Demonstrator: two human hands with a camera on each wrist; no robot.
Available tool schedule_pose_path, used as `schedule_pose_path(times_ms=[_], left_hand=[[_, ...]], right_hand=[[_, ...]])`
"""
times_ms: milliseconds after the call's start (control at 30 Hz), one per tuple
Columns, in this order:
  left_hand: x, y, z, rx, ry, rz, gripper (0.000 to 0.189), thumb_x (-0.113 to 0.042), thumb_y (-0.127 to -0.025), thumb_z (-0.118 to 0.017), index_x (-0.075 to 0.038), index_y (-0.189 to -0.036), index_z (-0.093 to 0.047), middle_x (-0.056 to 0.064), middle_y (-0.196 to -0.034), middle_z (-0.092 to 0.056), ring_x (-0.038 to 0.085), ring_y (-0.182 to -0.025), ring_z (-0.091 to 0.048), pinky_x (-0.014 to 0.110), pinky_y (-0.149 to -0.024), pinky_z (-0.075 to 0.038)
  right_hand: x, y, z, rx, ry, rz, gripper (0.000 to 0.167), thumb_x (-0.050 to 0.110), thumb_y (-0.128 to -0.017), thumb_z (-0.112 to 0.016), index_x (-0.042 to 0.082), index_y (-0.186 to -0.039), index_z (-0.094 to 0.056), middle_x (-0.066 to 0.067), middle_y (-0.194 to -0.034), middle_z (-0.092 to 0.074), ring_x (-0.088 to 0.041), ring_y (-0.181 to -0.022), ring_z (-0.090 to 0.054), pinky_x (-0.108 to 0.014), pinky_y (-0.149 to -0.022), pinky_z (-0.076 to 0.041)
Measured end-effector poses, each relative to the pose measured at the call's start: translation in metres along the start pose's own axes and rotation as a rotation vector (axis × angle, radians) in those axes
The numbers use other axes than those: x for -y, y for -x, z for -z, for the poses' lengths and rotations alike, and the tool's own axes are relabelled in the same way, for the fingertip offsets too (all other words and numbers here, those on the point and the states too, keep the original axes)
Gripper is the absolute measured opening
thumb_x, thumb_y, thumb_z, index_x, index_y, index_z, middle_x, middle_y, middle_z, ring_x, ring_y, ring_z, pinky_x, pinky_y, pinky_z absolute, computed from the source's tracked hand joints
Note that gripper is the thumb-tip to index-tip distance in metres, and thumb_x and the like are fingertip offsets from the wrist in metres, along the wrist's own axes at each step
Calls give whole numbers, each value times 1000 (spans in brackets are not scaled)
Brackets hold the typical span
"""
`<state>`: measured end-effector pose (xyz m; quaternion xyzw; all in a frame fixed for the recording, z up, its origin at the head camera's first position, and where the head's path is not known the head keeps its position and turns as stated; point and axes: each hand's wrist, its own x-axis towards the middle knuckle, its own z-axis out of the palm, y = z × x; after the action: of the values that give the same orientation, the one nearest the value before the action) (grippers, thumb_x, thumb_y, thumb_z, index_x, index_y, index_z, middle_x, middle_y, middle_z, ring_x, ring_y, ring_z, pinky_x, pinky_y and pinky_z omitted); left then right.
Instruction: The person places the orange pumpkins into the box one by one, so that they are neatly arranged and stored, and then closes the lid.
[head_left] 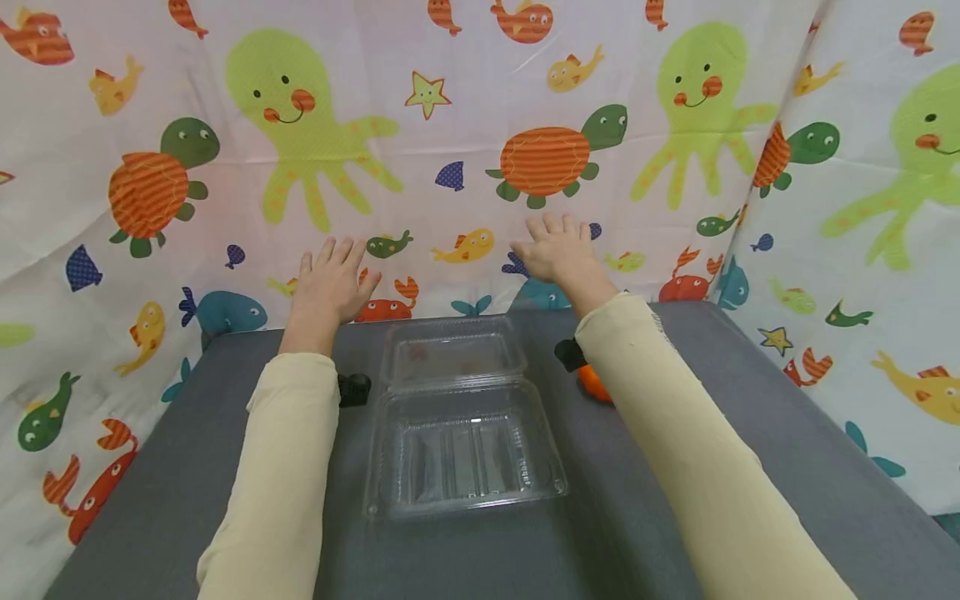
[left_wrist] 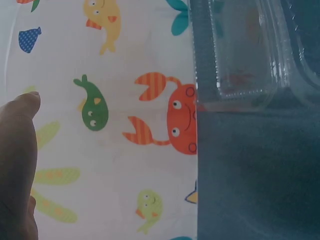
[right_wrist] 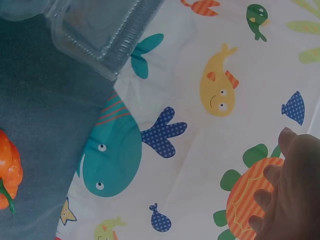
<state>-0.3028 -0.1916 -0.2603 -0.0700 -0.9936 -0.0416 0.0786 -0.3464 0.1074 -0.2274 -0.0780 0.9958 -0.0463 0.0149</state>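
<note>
My left hand [head_left: 330, 282] is raised above the far left part of the table, its fingers extended and holding nothing. On the other side my right hand [head_left: 558, 250] is likewise lifted, fingers spread and without anything in them. Between the two forearms lies a clear plastic clamshell container [head_left: 465, 442], lid folded back and nothing visible inside. An orange pumpkin-like object [right_wrist: 9, 167] with a green stem sits on the table to the container's right; in the head view the right forearm partly covers it. Neither hand touches anything.
The grey table [head_left: 630, 533] runs back to a white curtain [head_left: 465, 50] printed with sea animals, which also hangs along the left and right sides. A black wrist camera mount [head_left: 354, 389] shows beside the left wrist and another mount [head_left: 570, 355] beside the right.
</note>
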Motion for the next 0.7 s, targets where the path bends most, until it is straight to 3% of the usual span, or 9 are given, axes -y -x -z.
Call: schedule_pose_path(times_ms=[133, 300, 433, 533, 700], left_hand=[[1, -1, -2, 5, -1, 3, 63, -37, -102, -36, -5, -152, -14, 19, -156, -13, 36, -142, -2, 57, -110, 0], [4, -5, -3, -20, 14, -6, 64, -40, -102, -36, -7, -153, -14, 18, -156, -14, 36, -142, -3, 57, -110, -1], [9, -4, -3, -31, 53, -7, 63, -39, -102, -36, -8, -153, -15, 18, -156, -13, 37, -142, -4, 58, -110, 0], [11, -1, -3, -37, 157, -6, 64, -40, -102, -35, -8, -153, -14, 18, -156, -11, 38, -142, -2, 59, -109, 1], [14, 8, -5, -70, 362, -27, 65, -40, -102, -37, -8, -153, -13, 20, -155, -13, 39, -142, -4, 60, -109, -4]], right_hand=[[0, -3, 0, -20, 10, 9, 63, 48, -102, -20, 16, -155, -7, -12, -158, -1, -36, -142, 5, -53, -111, 5], [-7, -6, 1, -105, -34, 55, 63, 49, -102, -20, 18, -155, -3, -12, -159, -1, -36, -142, 4, -53, -111, 5], [-15, -3, 1, -180, -179, 152, 63, 47, -103, -23, 17, -155, -3, -12, -158, -5, -36, -143, 1, -54, -111, 3], [-22, 3, 0, -227, -325, 252, 61, 43, -104, -26, 14, -154, -6, -12, -158, -9, -35, -143, 0, -53, -112, 1], [-35, 16, -3, -194, -618, 409, 60, 41, -105, -24, 17, -154, 2, -10, -158, -5, -27, -143, 1, -49, -113, -1]])
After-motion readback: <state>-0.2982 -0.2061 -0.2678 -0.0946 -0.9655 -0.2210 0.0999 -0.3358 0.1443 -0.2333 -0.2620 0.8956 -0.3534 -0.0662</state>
